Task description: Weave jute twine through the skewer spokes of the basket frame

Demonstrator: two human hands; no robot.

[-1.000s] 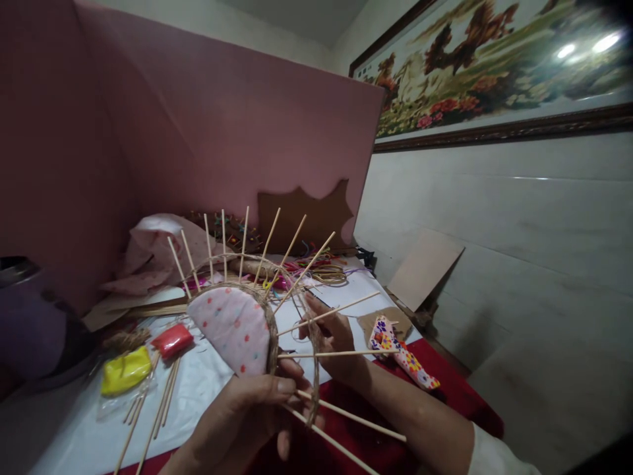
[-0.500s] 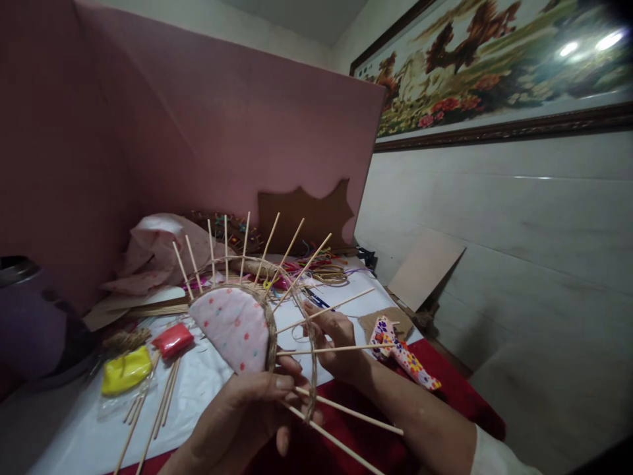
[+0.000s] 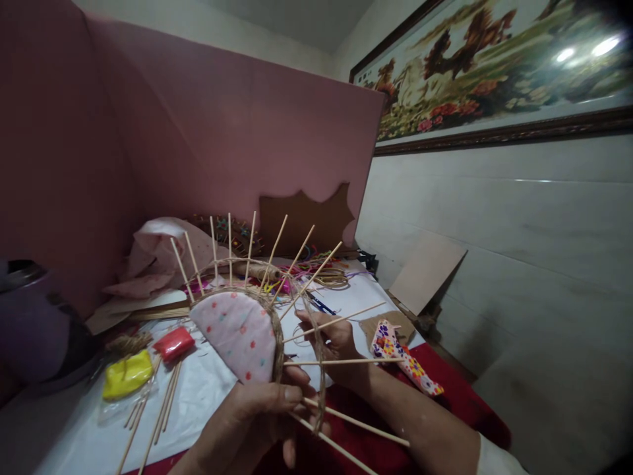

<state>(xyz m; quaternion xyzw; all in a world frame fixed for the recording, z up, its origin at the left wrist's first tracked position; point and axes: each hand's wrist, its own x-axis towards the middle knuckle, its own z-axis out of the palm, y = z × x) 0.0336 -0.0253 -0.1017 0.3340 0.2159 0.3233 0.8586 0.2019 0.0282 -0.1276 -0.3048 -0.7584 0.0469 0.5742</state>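
Note:
A half-round piece covered in pink dotted fabric (image 3: 237,336) is held tilted in front of me. Thin wooden sticks (image 3: 326,262) fan out from its curved edge, with twine (image 3: 321,379) woven across them in an outer arc. My left hand (image 3: 247,415) grips the lower corner, thumb in front and fingers behind among the lowest sticks. Behind the sticks on the right side is my right hand (image 3: 339,340), its fingers pinched at a thin strand of the twine. Sticks partly cover those fingertips.
Yellow (image 3: 128,376) and red (image 3: 174,344) packets lie left, near loose sticks (image 3: 168,402). A purple kettle-like vessel (image 3: 39,330) stands far left. Behind are crumpled pink fabric (image 3: 158,251), brown cardboard (image 3: 306,221) and blue-handled scissors (image 3: 321,303). Flowered fabric (image 3: 405,356) lies right.
The fan of sticks has shifted slightly right and down, together with my left hand. My right hand has moved a little, staying behind the sticks near the twine.

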